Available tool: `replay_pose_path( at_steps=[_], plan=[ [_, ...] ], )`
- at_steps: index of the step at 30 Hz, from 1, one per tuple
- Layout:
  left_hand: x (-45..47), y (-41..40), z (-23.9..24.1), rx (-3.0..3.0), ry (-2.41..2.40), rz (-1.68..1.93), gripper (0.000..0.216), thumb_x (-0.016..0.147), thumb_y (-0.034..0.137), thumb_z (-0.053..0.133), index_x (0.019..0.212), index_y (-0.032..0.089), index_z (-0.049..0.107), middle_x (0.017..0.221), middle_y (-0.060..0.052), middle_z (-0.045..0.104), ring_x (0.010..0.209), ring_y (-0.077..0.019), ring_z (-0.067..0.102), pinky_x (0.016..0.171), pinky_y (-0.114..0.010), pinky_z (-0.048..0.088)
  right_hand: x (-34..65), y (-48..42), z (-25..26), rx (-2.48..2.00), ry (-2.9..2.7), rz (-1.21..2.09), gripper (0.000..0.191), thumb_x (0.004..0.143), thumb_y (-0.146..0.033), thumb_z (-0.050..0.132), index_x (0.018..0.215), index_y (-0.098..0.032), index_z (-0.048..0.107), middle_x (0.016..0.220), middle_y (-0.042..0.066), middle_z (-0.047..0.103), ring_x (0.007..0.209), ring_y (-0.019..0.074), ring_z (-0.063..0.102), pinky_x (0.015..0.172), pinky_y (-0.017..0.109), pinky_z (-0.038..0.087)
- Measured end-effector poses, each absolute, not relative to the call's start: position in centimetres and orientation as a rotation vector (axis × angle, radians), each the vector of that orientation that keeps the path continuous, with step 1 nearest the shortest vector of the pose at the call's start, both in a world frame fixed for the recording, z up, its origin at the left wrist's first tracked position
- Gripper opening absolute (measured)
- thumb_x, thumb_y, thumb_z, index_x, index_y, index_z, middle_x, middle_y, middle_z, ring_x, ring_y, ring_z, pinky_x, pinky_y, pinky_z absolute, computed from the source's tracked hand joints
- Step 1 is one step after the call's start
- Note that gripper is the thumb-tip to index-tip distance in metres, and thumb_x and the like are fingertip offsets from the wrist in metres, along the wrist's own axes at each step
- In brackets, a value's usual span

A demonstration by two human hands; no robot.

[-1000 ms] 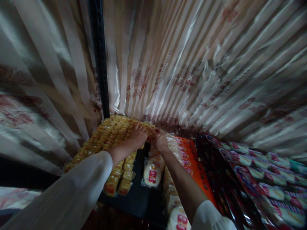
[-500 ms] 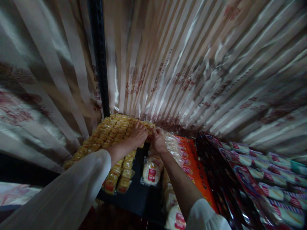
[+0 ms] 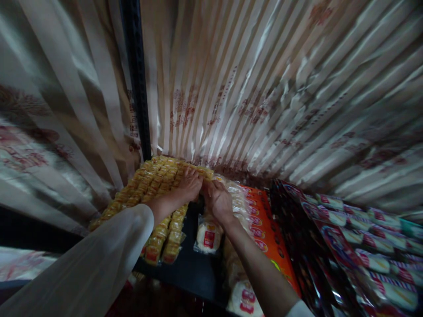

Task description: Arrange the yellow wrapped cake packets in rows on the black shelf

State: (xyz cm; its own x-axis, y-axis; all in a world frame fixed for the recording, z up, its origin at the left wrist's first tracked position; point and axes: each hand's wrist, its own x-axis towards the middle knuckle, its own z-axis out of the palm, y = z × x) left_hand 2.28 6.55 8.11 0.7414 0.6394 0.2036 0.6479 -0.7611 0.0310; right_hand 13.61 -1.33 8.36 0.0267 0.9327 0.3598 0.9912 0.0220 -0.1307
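Observation:
At the far end of the rows of small yellow-wrapped packets (image 3: 160, 176), my left hand (image 3: 191, 184) reaches down with its fingers curled onto the packets. My right hand (image 3: 218, 200) is close beside it, fingers bent inward and pointing towards the left hand. What the right fingers hold, if anything, is hidden. Below my right hand lies a round white cake in a clear bag with a red label (image 3: 209, 235), on the black shelf (image 3: 185, 273). Further bagged white cakes (image 3: 243, 299) run in a row under my right forearm.
To the right is an orange printed sheet or box (image 3: 264, 220), then dark glossy packs (image 3: 297, 237) and white packs with striped wrappers (image 3: 376, 264). Pleated printed plastic sheeting (image 3: 231, 88) hangs behind. A black slotted upright post (image 3: 137, 79) stands at the left corner.
My right hand has moved a little towards me, its fingers now closer to my left hand and more curled. My left hand has hardly moved.

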Motion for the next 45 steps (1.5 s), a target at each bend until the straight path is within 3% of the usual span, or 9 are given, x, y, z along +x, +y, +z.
replay_pose_path(
  at_steps=[3,11,17,21,26,31,40,45],
  plan=[
    [2.3,6.5,8.3,-2.897,-1.137,-0.308,0.024,0.087,0.014,0.039,0.098,0.013,0.06,0.111,-0.013,0.06,0.114,-0.0246,0.047,0.106,-0.047,0.026,12.0,-2.6,8.7,-2.066,-2.096,-0.197,0.02,0.085,-0.026,0.047,0.088,-0.022,0.067,0.09,0.007,0.068,0.089,0.0207,0.054,0.08,0.029,0.039],
    [2.5,7.2,7.7,-2.869,-1.158,-0.32,0.025,0.087,0.015,0.038,0.094,0.016,0.062,0.103,-0.008,0.062,0.108,-0.0226,0.05,0.105,-0.045,0.027,10.6,-2.0,8.0,-2.206,-2.176,-0.005,0.03,0.078,-0.009,0.05,0.098,-0.02,0.07,0.093,0.011,0.072,0.107,0.0266,0.054,0.084,0.036,0.038],
    [2.6,7.6,7.9,-2.887,-1.072,-0.31,0.025,0.088,0.014,0.036,0.092,0.018,0.06,0.098,-0.005,0.062,0.103,-0.0197,0.051,0.108,-0.044,0.024,10.9,-1.9,7.6,-2.137,-2.264,0.054,0.04,0.077,-0.002,0.044,0.106,-0.02,0.066,0.106,0.008,0.069,0.101,0.0215,0.057,0.093,0.034,0.034],
    [2.3,6.9,8.1,-2.87,-1.003,-0.351,0.023,0.088,0.013,0.037,0.091,0.015,0.06,0.102,-0.008,0.061,0.106,-0.0214,0.049,0.108,-0.046,0.022,11.4,-2.2,7.5,-2.113,-2.243,0.025,0.039,0.079,-0.006,0.046,0.108,-0.023,0.065,0.108,0.005,0.068,0.108,0.0219,0.052,0.092,0.033,0.033],
    [2.2,6.5,8.2,-2.86,-1.028,-0.334,0.019,0.084,0.015,0.044,0.094,0.015,0.06,0.105,-0.01,0.06,0.109,-0.0231,0.049,0.107,-0.047,0.023,13.6,-2.4,8.2,-2.203,-2.0,-0.146,0.027,0.084,-0.017,0.046,0.098,-0.023,0.068,0.102,0.005,0.067,0.101,0.0227,0.049,0.087,0.034,0.034],
    [2.2,6.5,8.2,-2.887,-1.019,-0.304,0.024,0.075,0.016,0.056,0.099,0.013,0.058,0.109,-0.013,0.059,0.11,-0.0262,0.048,0.105,-0.049,0.023,15.3,-1.2,8.5,-2.22,-1.783,-0.26,0.037,0.087,-0.026,0.043,0.122,-0.021,0.056,0.108,0.009,0.063,0.101,0.0237,0.047,0.088,0.035,0.033],
    [2.3,7.0,7.4,-2.873,-1.033,-0.364,0.019,0.08,0.014,0.05,0.097,0.014,0.059,0.11,-0.012,0.059,0.111,-0.0253,0.048,0.105,-0.048,0.024,14.9,0.8,7.4,-2.193,-1.887,-0.202,0.036,0.084,-0.015,0.043,0.112,-0.026,0.062,0.106,0.008,0.063,0.099,0.0231,0.046,0.085,0.032,0.033],
    [2.2,7.1,7.2,-2.883,-1.006,-0.401,0.019,0.081,0.013,0.047,0.095,0.014,0.059,0.107,-0.01,0.059,0.109,-0.0243,0.048,0.104,-0.047,0.026,15.0,1.3,7.0,-2.269,-1.845,-0.246,0.032,0.086,-0.018,0.042,0.11,-0.023,0.062,0.102,0.01,0.063,0.097,0.025,0.046,0.083,0.034,0.032]
  ],
)
